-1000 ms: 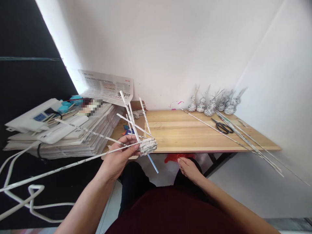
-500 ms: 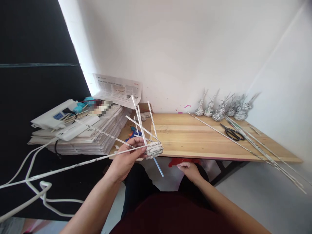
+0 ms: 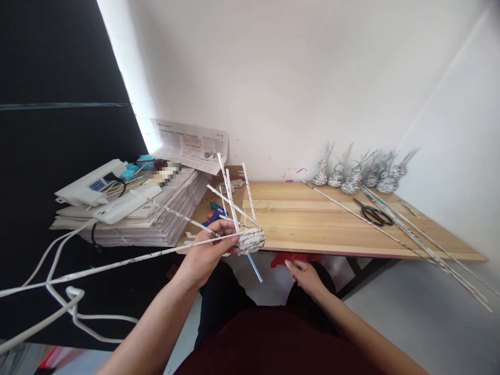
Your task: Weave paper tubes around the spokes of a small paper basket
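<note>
Between the thumb and fingers of my left hand (image 3: 207, 255) is a small woven newspaper base (image 3: 251, 241). Several rolled paper strips (image 3: 230, 200) stick up and out from it, and one long paper strip (image 3: 117, 267) runs off to the left edge. A bluish stick (image 3: 255, 267) pokes out underneath. My right hand (image 3: 307, 276) rests low over my right thigh, its fingers curled closed, with nothing visible in them. A red plastic bag (image 3: 282, 259) lies behind that hand, below the table edge.
Several woven paper gourds (image 3: 351, 179) stand at the back right of the wooden table (image 3: 281, 213). Black scissors (image 3: 375, 215) and long paper rods (image 3: 424, 247) lie near them. To the left are a paper stack (image 3: 172, 221), a power strip (image 3: 127, 204) and a blue glue gun (image 3: 214, 214).
The view has swung left, so the scene sits farther right. My left hand keeps its hold on the woven base. My right hand has stayed low, its fingers shifting slightly.
</note>
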Demonstrator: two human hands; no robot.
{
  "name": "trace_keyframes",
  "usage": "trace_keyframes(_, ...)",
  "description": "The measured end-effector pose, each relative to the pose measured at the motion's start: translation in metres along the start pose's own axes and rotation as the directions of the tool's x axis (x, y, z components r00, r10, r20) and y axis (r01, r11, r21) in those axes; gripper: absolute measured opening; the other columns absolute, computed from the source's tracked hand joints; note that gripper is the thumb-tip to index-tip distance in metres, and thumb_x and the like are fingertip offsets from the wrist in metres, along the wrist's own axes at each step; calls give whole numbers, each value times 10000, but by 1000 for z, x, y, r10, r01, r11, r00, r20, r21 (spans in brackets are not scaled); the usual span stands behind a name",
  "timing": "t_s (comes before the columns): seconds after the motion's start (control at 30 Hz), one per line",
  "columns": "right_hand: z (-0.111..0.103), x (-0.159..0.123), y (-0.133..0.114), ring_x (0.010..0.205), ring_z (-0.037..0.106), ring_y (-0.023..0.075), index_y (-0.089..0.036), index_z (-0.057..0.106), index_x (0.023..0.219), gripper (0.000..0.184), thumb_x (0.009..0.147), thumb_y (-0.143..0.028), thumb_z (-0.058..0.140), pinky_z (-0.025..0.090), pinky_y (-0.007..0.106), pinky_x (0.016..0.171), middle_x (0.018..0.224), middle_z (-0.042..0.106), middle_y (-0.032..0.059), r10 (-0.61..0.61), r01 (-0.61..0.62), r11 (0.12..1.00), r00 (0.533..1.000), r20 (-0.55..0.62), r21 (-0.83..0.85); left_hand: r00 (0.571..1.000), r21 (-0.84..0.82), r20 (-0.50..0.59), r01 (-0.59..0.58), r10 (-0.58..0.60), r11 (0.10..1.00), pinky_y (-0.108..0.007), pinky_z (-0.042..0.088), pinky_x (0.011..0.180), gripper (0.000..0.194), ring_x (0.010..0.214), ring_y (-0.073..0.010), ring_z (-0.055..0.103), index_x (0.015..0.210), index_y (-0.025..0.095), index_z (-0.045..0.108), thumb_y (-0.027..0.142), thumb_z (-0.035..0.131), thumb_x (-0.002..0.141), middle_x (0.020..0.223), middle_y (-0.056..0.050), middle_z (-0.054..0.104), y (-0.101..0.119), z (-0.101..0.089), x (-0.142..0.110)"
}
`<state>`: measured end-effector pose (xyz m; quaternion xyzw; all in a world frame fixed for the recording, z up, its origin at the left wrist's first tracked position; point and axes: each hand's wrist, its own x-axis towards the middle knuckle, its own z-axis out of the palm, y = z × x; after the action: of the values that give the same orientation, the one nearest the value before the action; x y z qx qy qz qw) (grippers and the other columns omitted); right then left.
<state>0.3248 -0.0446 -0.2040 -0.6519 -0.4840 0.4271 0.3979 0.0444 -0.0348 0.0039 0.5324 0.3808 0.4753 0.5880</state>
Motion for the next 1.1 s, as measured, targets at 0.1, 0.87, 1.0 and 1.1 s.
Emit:
trace_keyframes(0.1,0,-2,-6,600,559,165,-194,659,705,276,680,-466,691,427,279,582,628,645,23,-21,21,1000,999,35,9,1000,1,-5,-7,7,1000,-236,575,679,329,794,-145,684,996,169,682,321,848,755,929,-49,730,0,-1,0)
trace_keyframes(0.87,-33,-69,-173,668,562,133,-206,752,977,184,931,-341,635,442,264,594,858,690,49,-663,662,738,747,40,-131,999,51,12,43,-43,998,-254,554,651,387,706,-145,668,963,165,665,297,886,674,822,-21,717,-7,13,2)
trace_keyframes(1.0,-12,-72,-213,862,617,185,-207,732,1094,192,973,-271,598,504,316,786,932,695,76,-863,878,364,443,243,-309,999,117,48,10,-16,993,-254,534,670,365,697,-145,656,996,176,670,253,854,691,811,-8,710,-14,22,1)
trace_keyframes(1.1,7,-66,-218,883,606,199,-178,716,977,148,978,-237,581,501,331,819,958,690,95,-862,886,240,383,333,-397,998,161,63,-30,20,987,-231,512,671,378,710,-139,641,1022,185,684,168,832,674,798,8,704,-15,25,-2)
